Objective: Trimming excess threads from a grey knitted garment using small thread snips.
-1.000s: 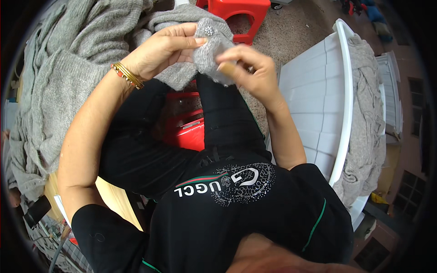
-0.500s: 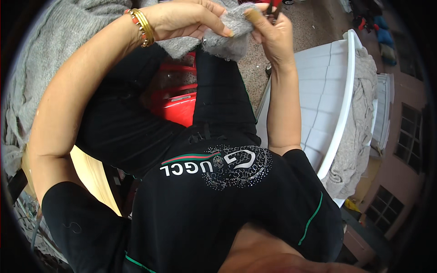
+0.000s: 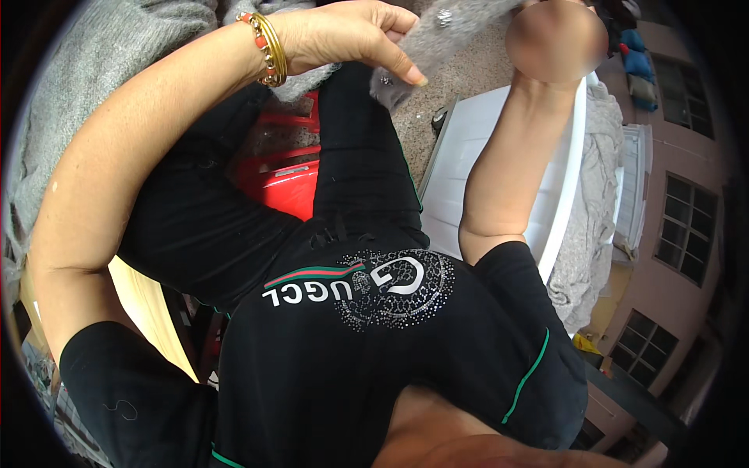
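Near top edge of head view, gripping grey knit piece point(image 3: 468, 31) w/ L hand point(image 3: 355, 35), thumb laid over it. Vs. ½ s ago, now drawn out fr. bunched-up to long slanting strip w/ shiny studs point(image 3: 445, 17), running up toward R hand point(image 3: 555, 39). Can't tell R grip: too blurred. Also vs. then, carried well apart w/ both hands, R farther out to right. Bent at elbow w/ L arm point(image 3: 117, 156), slanting in fr. lower left, bracelets point(image 3: 271, 51) at wrist. Raised almost upright w/ R forearm point(image 3: 511, 160), in front of white tub point(image 3: 464, 136). At upper left, seen beside L arm: grey knit heap point(image 3: 94, 47).
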